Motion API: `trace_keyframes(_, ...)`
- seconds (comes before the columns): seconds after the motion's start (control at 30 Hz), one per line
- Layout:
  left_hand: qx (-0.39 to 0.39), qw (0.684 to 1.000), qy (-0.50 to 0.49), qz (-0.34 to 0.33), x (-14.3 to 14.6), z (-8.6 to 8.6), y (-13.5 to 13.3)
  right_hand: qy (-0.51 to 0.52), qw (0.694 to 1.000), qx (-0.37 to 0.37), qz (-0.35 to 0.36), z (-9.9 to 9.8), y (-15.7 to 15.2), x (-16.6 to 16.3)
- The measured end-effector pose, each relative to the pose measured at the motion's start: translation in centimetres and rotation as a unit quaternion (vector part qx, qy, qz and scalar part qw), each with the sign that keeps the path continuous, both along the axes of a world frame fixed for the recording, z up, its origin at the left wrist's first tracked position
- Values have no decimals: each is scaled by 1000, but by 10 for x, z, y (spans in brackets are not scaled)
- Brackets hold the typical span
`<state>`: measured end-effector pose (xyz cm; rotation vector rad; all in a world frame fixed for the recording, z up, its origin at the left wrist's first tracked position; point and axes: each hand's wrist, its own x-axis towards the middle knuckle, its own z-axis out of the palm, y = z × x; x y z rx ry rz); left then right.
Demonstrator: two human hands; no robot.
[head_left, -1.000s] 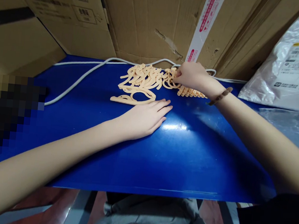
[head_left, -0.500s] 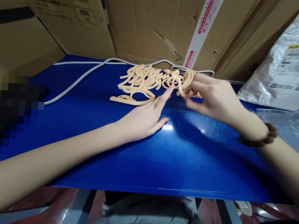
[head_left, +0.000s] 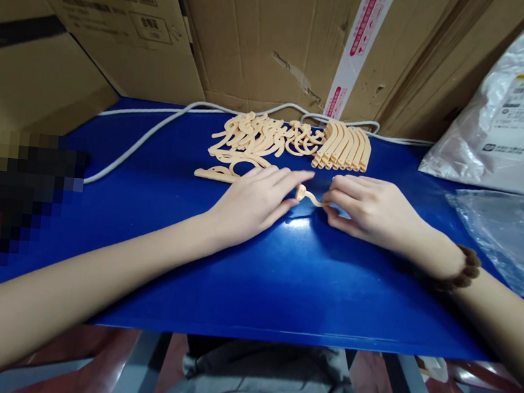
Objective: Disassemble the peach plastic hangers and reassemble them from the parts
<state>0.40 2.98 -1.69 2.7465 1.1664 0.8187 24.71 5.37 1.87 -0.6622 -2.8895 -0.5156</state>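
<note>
A loose heap of peach-coloured curved plastic pieces (head_left: 253,140) lies at the back of the blue table (head_left: 254,282). Beside it stands a neat row of the same pieces (head_left: 343,147). My right hand (head_left: 372,210) pinches one single peach piece (head_left: 307,196) just above the table, in front of the row. My left hand (head_left: 252,205) rests on the table with its fingers stretched out, the fingertips touching the free end of that piece.
A white cable (head_left: 157,126) runs along the back of the table. Cardboard boxes (head_left: 259,35) wall off the back and left. A grey plastic mail bag (head_left: 511,115) and a clear plastic bag (head_left: 508,236) lie at the right. A blurred dark patch sits at the left.
My right hand has come back from the heap toward me with one peach piece, uncovering the neat row. My left hand's fingers have met the piece.
</note>
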Motion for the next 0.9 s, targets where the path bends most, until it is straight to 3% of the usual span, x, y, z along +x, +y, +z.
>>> trace_keyframes(0.33, 40, 998, 22, -32, -2, 4, 0, 7, 1000, -10, -5, 0, 0, 5)
trace_keyframes(0.9, 36, 996, 46, -74, 2, 0, 2, 60, 994, 80, -46, 1, 3, 12)
